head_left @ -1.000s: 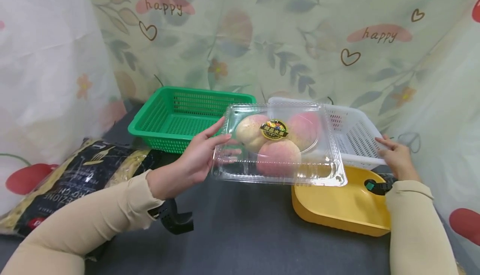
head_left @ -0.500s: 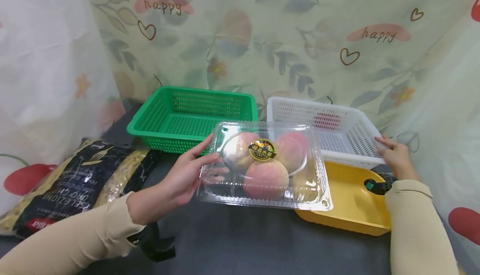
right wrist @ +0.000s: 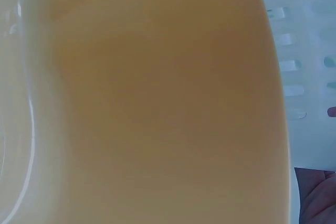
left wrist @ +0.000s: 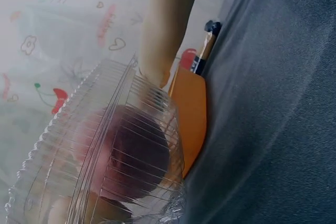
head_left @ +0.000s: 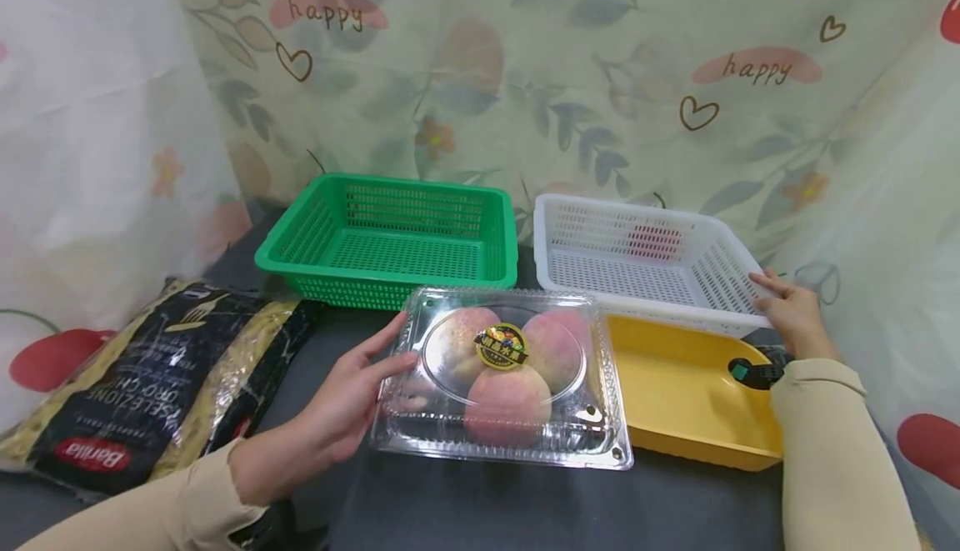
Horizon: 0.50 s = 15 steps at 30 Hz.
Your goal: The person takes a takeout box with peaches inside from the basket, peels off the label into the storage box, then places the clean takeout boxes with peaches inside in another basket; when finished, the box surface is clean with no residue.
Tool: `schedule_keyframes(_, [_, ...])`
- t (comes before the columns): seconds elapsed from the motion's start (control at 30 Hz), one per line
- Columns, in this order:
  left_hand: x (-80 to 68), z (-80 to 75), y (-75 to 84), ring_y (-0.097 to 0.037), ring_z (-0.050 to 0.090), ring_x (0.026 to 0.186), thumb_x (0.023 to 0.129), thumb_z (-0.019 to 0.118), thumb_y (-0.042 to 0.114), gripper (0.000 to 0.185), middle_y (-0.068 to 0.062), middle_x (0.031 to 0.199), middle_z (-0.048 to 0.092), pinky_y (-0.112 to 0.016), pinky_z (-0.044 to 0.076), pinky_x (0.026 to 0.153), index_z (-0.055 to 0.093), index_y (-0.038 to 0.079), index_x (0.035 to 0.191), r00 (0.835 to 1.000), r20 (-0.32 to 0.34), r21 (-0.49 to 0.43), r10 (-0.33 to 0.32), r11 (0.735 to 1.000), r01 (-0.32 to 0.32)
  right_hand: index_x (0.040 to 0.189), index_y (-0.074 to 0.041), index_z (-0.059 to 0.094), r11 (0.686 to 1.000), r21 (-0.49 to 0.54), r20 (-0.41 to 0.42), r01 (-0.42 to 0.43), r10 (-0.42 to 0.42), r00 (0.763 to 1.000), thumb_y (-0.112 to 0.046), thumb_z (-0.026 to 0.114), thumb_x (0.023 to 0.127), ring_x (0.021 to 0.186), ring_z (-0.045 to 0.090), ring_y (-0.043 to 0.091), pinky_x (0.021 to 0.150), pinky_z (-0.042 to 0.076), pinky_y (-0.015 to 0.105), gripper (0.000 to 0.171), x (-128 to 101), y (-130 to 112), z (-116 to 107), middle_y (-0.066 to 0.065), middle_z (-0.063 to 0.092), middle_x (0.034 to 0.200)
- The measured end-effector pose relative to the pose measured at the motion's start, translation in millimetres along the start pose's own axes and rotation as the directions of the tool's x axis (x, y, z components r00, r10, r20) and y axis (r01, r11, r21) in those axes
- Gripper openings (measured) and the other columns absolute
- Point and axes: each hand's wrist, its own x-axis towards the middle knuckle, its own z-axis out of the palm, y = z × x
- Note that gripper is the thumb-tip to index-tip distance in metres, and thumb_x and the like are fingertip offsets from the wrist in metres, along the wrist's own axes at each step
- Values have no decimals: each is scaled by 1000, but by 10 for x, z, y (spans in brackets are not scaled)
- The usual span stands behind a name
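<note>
Both baskets, green [head_left: 390,238] and white [head_left: 645,259], hold nothing; sorting not started. Peach box [head_left: 502,376] on table just in front of green basket, beside yellow tray [head_left: 697,393]. Left hand [head_left: 341,405] grips box edge. Right hand [head_left: 795,313] rests on white basket rim, fingers relaxed.

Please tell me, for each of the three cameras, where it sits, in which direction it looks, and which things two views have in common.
Head: looks forward and down at the peach box, green basket, white basket; left hand, right hand, both sleeves show.
Left wrist: looks along the dark cloth at the peach box; a sleeved arm shows.
Right wrist: close on the yellow tray; fingertips at the corner.
Shared: yellow tray, in all three.
</note>
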Motion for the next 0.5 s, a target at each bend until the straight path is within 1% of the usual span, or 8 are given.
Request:
schedule_keyframes(0.07, [-4, -14, -24, -10, 69, 75, 95, 52, 11, 64, -12, 119, 56, -28, 56, 74, 22, 30, 148, 1000, -4, -4, -5, 1000, 5, 144, -6, 23, 1000, -7, -4, 4, -4, 1000, -14, 39, 98, 143, 3, 35, 110, 25, 51, 50, 7, 4, 4, -7, -2, 154])
schedule_keyframes(0.13, [-4, -27, -48, -10, 69, 77, 94, 52, 11, 64, -8, 110, 61, -29, 56, 74, 22, 29, 148, 1000, -10, -7, -11, 1000, 11, 144, -6, 23, 1000, -9, -8, 5, -5, 1000, -14, 39, 98, 143, 4, 35, 110, 26, 51, 50, 12, 8, 6, -7, -2, 154])
schedule_keyframes(0.17, [-3, -34, -60, -11, 69, 78, 94, 52, 11, 65, -6, 106, 62, -29, 56, 74, 22, 29, 148, 1000, -11, -7, -14, 1000, 14, 144, -6, 23, 1000, -7, -9, 3, -3, 1000, -14, 39, 98, 143, 3, 35, 110, 25, 51, 50, 13, 8, 6, -7, -2, 154])
schedule_keyframes(0.23, [-2, -49, -87, -11, 69, 79, 94, 52, 11, 65, -6, 105, 61, -29, 56, 74, 21, 28, 149, 1000, -11, -2, -18, 1000, 18, 144, -6, 23, 1000, -3, -8, -2, 2, 1000, -14, 39, 98, 143, 2, 35, 111, 24, 51, 50, 13, 6, 5, -7, -3, 154])
schedule_keyframes(0.4, [-9, -91, -152, -10, 69, 79, 95, 50, 10, 65, -15, 121, 53, -26, 56, 73, 20, 28, 149, 999, -18, 17, -29, 999, 29, 144, -8, 23, 1000, 13, -8, -19, 19, 1000, -14, 39, 98, 144, 0, 34, 111, 22, 51, 49, 13, -9, 8, -8, -3, 154])
schedule_keyframes(0.5, [-10, -117, -192, -10, 69, 80, 94, 52, 10, 65, -17, 125, 51, -26, 56, 73, 21, 28, 149, 999, -26, 22, -35, 999, 36, 144, -8, 23, 1000, 16, -11, -24, 24, 1000, -14, 39, 98, 144, 0, 34, 112, 21, 51, 49, 12, -14, 18, -8, -3, 154])
